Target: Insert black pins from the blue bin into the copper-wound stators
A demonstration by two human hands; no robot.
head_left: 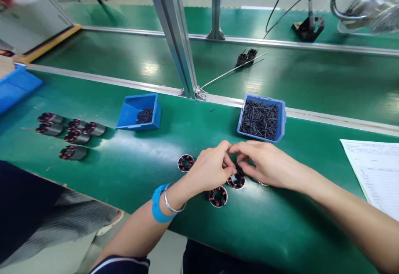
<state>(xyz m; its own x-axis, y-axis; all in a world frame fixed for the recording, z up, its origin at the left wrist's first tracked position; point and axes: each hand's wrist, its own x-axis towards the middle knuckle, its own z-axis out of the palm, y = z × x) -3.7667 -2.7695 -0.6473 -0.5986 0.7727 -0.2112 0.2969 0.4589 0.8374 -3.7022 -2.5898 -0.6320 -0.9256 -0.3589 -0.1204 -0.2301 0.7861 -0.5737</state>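
one stator [240,181] stands on the green bench [140,174], open end up, directly beneath the fingertips of both hands. the left hand [210,166] and right hand [268,164] nearly meet over it, fingers bent in toward each other; whether they grasp anything small between the tips i cannot tell. the left wrist wears a blue strap [157,205] and a silver bangle [168,203].

a near stator [222,200] sits just toward the person, a side stator [186,169] lies beyond the left wrist, and the edge of another shows under the right hand. past the right hand is the right bin [282,120], well filled with short black tubes [260,120]. the left bin [137,127] holds a smaller heap. farther left, six dark cores [77,137] stand grouped. a paper [374,166] lies at the right, and a metal post [174,33] rises behind.
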